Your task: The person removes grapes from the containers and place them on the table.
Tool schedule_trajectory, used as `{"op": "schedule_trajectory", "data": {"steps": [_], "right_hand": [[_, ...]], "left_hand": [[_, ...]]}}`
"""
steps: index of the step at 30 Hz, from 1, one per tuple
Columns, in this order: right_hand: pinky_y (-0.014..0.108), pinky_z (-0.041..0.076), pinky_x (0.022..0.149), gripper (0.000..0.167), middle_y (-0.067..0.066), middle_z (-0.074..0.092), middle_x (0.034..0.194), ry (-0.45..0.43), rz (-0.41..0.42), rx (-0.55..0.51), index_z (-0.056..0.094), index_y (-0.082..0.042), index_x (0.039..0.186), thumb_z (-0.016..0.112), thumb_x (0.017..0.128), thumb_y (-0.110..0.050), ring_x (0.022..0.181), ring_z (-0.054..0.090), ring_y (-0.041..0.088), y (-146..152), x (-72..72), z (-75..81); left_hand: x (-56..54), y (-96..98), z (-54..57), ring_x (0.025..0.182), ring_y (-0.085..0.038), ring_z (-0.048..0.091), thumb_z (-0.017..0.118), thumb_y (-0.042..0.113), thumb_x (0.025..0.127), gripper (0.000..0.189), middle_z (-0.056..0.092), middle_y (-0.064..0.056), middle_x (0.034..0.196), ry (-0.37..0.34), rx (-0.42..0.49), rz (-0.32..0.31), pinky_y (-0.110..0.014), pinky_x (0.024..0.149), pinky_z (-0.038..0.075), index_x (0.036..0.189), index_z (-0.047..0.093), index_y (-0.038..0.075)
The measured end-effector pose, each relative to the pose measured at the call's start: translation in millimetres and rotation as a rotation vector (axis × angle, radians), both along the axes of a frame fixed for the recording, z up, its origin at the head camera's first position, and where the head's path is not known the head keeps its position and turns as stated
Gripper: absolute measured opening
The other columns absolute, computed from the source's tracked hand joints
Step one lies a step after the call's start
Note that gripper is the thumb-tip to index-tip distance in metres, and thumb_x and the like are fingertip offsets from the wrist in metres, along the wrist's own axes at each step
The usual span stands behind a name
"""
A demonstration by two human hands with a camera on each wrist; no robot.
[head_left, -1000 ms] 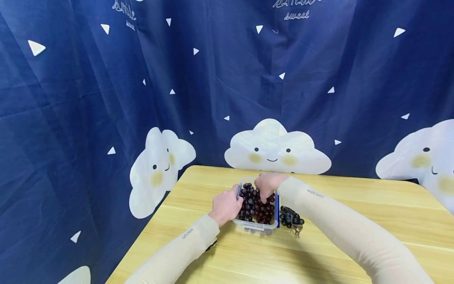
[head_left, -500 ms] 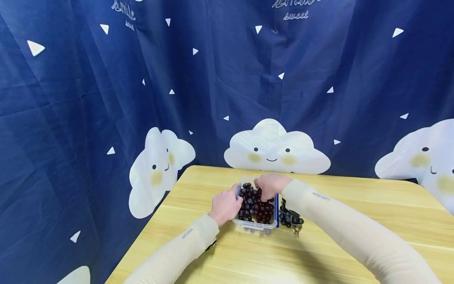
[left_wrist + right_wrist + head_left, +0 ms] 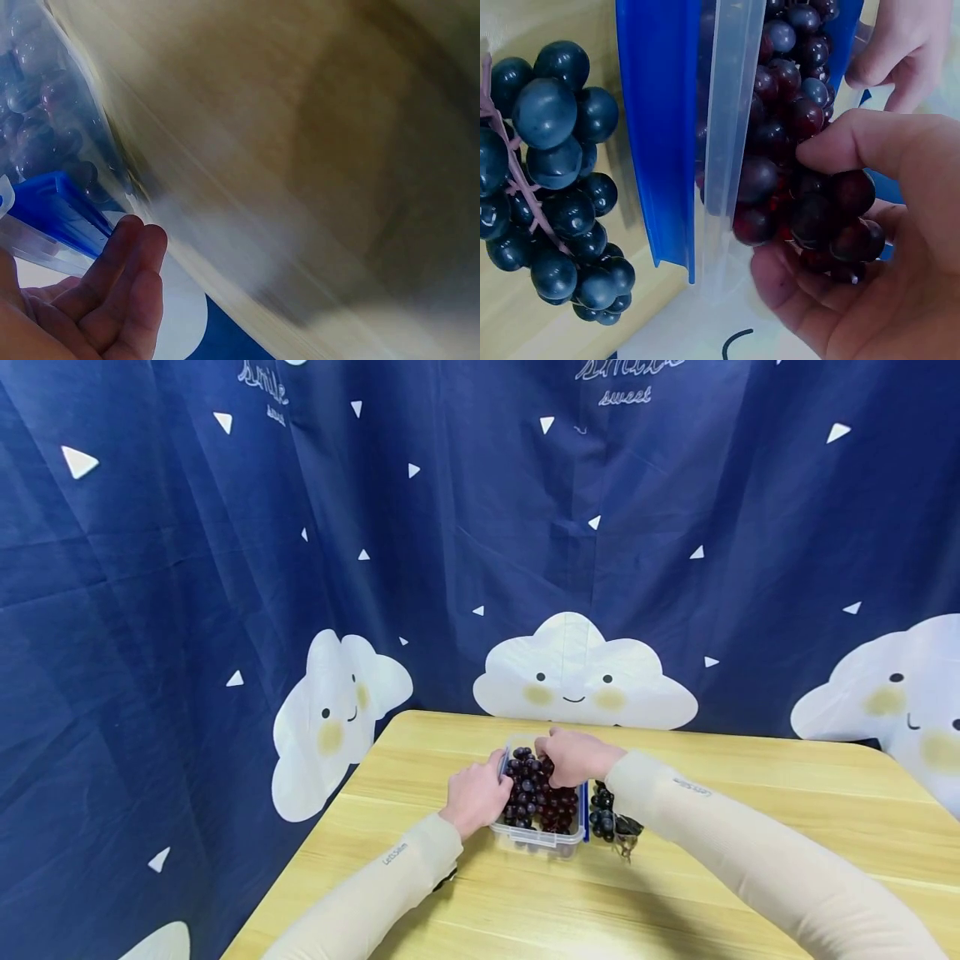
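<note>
A clear plastic food container point(image 3: 534, 837) with blue side flaps holds dark purple and reddish grapes point(image 3: 528, 785). At its left side my left hand point(image 3: 476, 792) grips the wall and flap; in the left wrist view several fingers extend past the blue flap point(image 3: 64, 210). Over the far right part of the container, my right hand point(image 3: 576, 757) reaches in. The right wrist view shows its thumb and fingers around a cluster of dark red grapes point(image 3: 829, 214) at the container's end. A bunch of blue-black grapes point(image 3: 555, 180) lies on the table just right of the container.
The wooden table point(image 3: 517, 910) has its far edge against a dark blue curtain point(image 3: 510, 510) printed with clouds and triangles. The right blue flap point(image 3: 660, 135) hangs down between the container and the loose bunch.
My right hand and forearm have shifted slightly to the right over the container. My left hand and the container have stayed nearly in place.
</note>
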State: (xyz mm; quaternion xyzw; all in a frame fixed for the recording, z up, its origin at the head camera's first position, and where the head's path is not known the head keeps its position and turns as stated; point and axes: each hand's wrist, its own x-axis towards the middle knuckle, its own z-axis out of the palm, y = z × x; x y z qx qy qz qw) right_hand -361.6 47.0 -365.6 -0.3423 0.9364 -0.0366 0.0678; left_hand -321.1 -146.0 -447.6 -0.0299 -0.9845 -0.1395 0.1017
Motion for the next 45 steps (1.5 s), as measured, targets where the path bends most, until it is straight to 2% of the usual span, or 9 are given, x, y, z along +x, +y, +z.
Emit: {"op": "schedule_trajectory", "data": {"steps": [9, 16, 25, 30, 35, 45], "right_hand": [[0.034, 0.054, 0.076, 0.040, 0.007, 0.058, 0.104, -0.005, 0.021, -0.067, 0.066, -0.009, 0.115, 0.080, 0.078, -0.011, 0.081, 0.058, 0.017, 6.2, 2.5, 2.9], [0.031, 0.053, 0.072, 0.039, 0.006, 0.057, 0.103, 0.039, 0.022, -0.078, 0.066, -0.010, 0.112, 0.082, 0.077, -0.012, 0.079, 0.057, 0.015, 9.8, 6.4, 7.2], [0.031, 0.051, 0.069, 0.040, 0.005, 0.057, 0.101, 0.091, 0.063, -0.109, 0.065, -0.011, 0.111, 0.082, 0.075, -0.011, 0.075, 0.055, 0.015, 15.0, 13.1, 15.0], [0.030, 0.050, 0.068, 0.040, 0.006, 0.056, 0.101, 0.118, 0.101, -0.144, 0.064, -0.010, 0.112, 0.080, 0.075, -0.009, 0.073, 0.054, 0.015, 21.0, 17.3, 23.3], [0.029, 0.050, 0.067, 0.043, 0.006, 0.056, 0.103, 0.116, 0.084, -0.158, 0.065, -0.010, 0.116, 0.081, 0.076, -0.011, 0.076, 0.055, 0.015, 25.9, 19.8, 32.3], [0.036, 0.054, 0.072, 0.043, 0.010, 0.059, 0.109, 0.168, 0.071, -0.195, 0.064, -0.011, 0.114, 0.081, 0.075, -0.011, 0.083, 0.059, 0.020, 39.6, 22.0, 50.3]], "left_hand": [[-0.3, -0.2, -1.0, 0.056, -0.020, 0.052, 0.049, 0.036, 0.095, 0.053, 0.064, -0.008, 0.074, 0.003, 0.000, 0.006, -0.038, 0.048, 0.039, 0.146, 0.048, 0.023], [-1.1, 0.6, -0.2, 0.052, -0.020, 0.051, 0.050, 0.035, 0.095, 0.054, 0.058, -0.004, 0.066, -0.006, 0.003, 0.009, -0.037, 0.046, 0.038, 0.147, 0.047, 0.022], [0.0, 1.2, 2.3, 0.054, -0.021, 0.051, 0.052, 0.033, 0.093, 0.054, 0.062, -0.008, 0.072, 0.008, 0.006, 0.007, -0.039, 0.047, 0.039, 0.146, 0.049, 0.021], [-0.1, 1.0, 1.2, 0.053, -0.021, 0.051, 0.051, 0.033, 0.092, 0.055, 0.060, -0.005, 0.069, 0.010, 0.004, 0.005, -0.038, 0.047, 0.039, 0.146, 0.049, 0.021], [-0.3, 1.5, 0.2, 0.054, -0.020, 0.052, 0.052, 0.033, 0.093, 0.055, 0.060, -0.004, 0.069, 0.006, 0.008, 0.007, -0.038, 0.048, 0.039, 0.146, 0.048, 0.021], [0.3, 1.8, 0.7, 0.053, -0.020, 0.051, 0.052, 0.034, 0.094, 0.056, 0.058, -0.003, 0.066, -0.015, 0.019, 0.016, -0.038, 0.048, 0.039, 0.148, 0.046, 0.022]]}}
